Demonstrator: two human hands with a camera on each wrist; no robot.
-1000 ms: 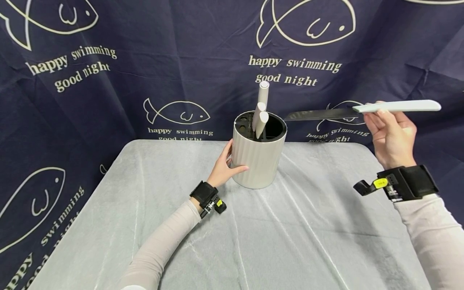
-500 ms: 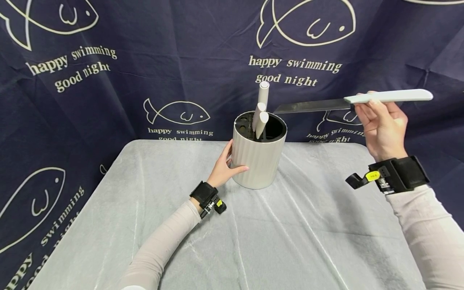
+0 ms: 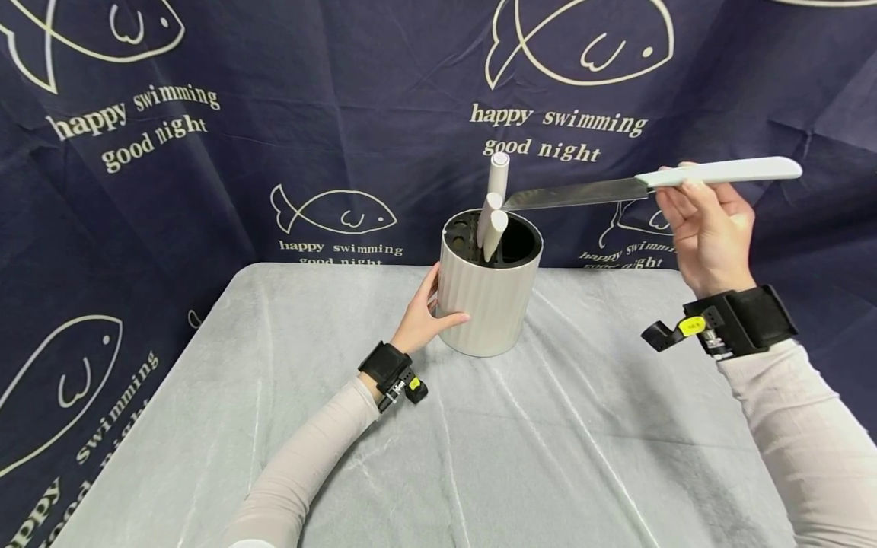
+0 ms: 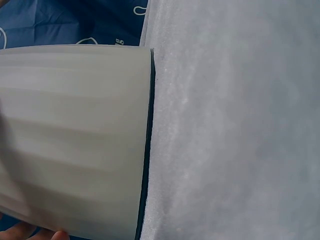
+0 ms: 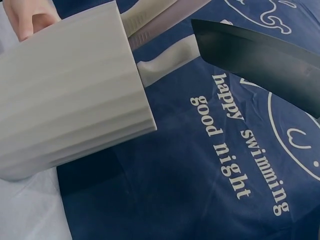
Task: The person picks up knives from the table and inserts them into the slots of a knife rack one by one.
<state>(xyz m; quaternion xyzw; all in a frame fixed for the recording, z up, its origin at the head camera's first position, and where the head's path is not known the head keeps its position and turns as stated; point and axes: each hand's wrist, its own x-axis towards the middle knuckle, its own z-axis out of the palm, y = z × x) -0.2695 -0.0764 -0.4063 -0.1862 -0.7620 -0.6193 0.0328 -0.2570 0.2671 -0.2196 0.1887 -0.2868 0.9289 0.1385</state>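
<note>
A white ribbed knife holder (image 3: 483,312) with a black slotted top stands upright at the table's back. My left hand (image 3: 426,310) grips its left side, thumb across the front and fingers round the back. Several pale knife handles (image 3: 496,232) rise from the top. Raised at the right, my right hand (image 3: 712,228) pinches a kitchen knife (image 3: 582,194) where its white handle meets the blade. The blade lies nearly level, pointing left, and its tip overlaps the handles in the head view. In the right wrist view the dark blade (image 5: 260,62) shows beyond the holder's top.
The table (image 3: 548,441) wears a grey marbled cloth. Behind it hangs a dark blue curtain (image 3: 384,91) printed with white fish and lettering. A black strap with a camera mount sits on each wrist.
My right hand has moved left and up with the knife, bringing the blade tip from the holder's right rim to over its middle. The left hand and the holder have stayed put.
</note>
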